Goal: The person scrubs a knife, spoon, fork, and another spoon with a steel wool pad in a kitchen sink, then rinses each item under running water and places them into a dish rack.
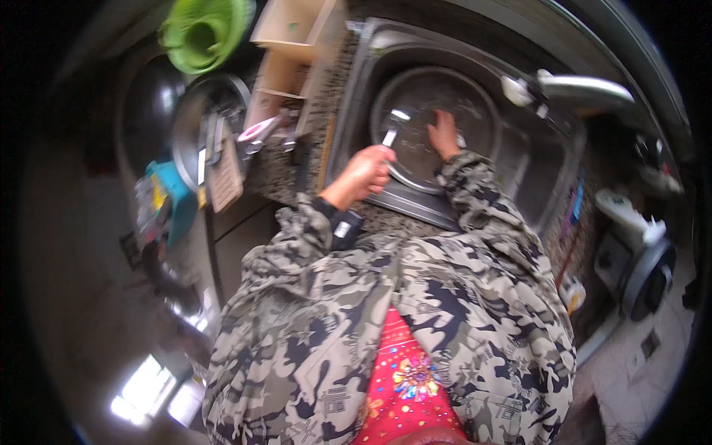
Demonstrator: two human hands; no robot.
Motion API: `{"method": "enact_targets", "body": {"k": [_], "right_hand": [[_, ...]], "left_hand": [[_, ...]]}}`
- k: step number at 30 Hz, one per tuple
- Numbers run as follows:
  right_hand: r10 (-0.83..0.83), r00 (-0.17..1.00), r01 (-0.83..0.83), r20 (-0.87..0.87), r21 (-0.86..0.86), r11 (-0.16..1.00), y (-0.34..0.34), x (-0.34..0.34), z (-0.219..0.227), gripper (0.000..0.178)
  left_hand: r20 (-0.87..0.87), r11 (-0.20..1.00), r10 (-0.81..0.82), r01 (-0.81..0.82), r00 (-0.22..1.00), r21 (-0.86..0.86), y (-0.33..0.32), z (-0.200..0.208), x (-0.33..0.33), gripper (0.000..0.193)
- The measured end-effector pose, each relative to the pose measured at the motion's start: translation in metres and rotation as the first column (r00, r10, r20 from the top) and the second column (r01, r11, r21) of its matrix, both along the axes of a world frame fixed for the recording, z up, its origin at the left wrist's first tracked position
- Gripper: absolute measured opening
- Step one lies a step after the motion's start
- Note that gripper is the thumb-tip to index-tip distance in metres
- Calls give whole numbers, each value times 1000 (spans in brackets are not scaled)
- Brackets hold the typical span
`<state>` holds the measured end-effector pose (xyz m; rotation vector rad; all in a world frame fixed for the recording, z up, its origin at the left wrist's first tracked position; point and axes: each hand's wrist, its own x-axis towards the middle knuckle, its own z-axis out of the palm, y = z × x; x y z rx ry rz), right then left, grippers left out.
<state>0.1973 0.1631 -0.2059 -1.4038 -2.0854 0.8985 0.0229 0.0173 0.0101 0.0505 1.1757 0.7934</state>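
My left hand [365, 175] is closed around the handle of a shiny metal utensil [390, 136], holding it over the near left rim of a round metal basin [395, 83]. Its bright upper end is blurred, so I cannot tell its exact kind. Inside the basin, my right hand [443, 135] reaches in with its fingers stretched forward, apparently holding nothing. Liquid with pale glints seems to cover the basin's bottom. The basin stands in a stainless steel sink [530, 159].
Left of the sink, a wooden holder [285, 70] stands on the speckled counter with pink-handled scissors [261, 132]. Beyond are a green plastic basket [204, 33], a metal bowl [185, 126] with utensils and a teal container [176, 200]. A faucet [523, 93] is at the sink's right.
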Motion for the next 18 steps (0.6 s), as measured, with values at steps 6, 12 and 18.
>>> {"method": "enact_targets", "body": {"k": [6, 12, 18], "right_hand": [[409, 722, -335, 559, -234, 913, 1, 8, 11, 43], [463, 859, -378, 218, -340, 861, -21, 14, 15, 37], [-155, 860, -313, -487, -741, 594, -35, 24, 98, 43]], "left_hand": [[-26, 994, -75, 76, 997, 78, -6, 6, 16, 22], [-156, 998, -48, 52, 987, 18, -8, -14, 18, 22], [-473, 979, -177, 204, 863, 7, -3, -44, 19, 29]]}}
